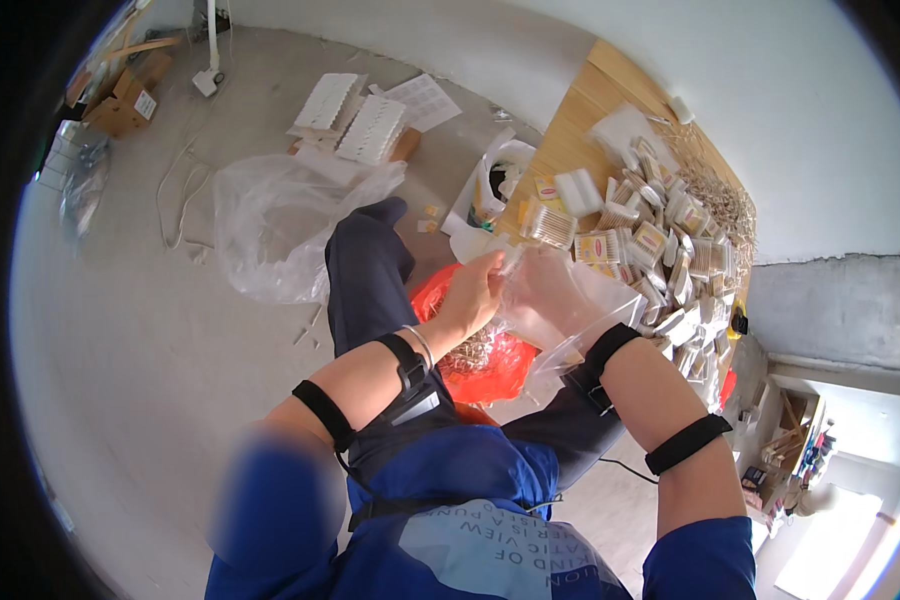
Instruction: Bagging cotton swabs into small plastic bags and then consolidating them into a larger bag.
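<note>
In front of my lap, my left hand [473,291] pinches the edge of a clear plastic bag [610,298] between thumb and fingers. Beside it, my right hand [553,295] shows through the bag's film; whether it is inside or behind the bag I cannot tell, and its fingers are blurred by the plastic. Below both hands, between my legs, a red plastic bag [515,365] stands open with loose thin sticks [470,355] in it. Just beyond my right hand lies a small clear pack of cotton swabs [548,225], at the edge of a large heap of similar packs [650,243].
The heap covers much of a wooden table [580,110] on the right, with loose sticks [715,180] behind it. A white bin [500,185] stands by the table's left edge. On the floor are a big clear bag [270,230], white trays [355,120] and a cardboard box [125,105].
</note>
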`<act>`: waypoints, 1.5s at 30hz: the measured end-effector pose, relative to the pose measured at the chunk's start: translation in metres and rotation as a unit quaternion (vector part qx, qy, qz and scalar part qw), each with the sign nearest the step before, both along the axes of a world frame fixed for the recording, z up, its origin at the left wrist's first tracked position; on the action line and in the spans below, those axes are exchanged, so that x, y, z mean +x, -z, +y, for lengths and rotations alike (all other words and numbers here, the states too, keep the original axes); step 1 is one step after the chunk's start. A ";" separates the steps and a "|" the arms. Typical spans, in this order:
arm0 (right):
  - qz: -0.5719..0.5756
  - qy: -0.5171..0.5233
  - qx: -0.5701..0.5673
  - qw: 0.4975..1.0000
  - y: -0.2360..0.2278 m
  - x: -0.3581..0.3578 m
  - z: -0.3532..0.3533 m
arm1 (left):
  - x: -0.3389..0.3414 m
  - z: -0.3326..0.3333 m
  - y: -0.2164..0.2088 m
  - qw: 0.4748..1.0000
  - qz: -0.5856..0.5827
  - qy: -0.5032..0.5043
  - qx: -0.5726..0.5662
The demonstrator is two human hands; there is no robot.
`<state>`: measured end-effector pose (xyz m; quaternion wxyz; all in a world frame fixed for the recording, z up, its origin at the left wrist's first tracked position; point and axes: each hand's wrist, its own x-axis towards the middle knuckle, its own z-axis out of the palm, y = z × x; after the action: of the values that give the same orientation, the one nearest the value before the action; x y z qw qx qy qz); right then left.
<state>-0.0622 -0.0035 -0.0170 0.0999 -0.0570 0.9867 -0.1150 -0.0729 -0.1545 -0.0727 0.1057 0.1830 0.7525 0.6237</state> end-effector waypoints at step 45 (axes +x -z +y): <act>-0.108 0.001 0.063 0.992 -0.050 -0.005 -0.011 | 0.033 -0.011 -0.144 0.987 0.061 0.146 -0.030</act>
<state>-0.0673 -0.0150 0.0328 0.2086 -0.0365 0.9756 -0.0579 -0.0396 -0.1651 0.0713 0.1550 0.3249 0.7415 0.5662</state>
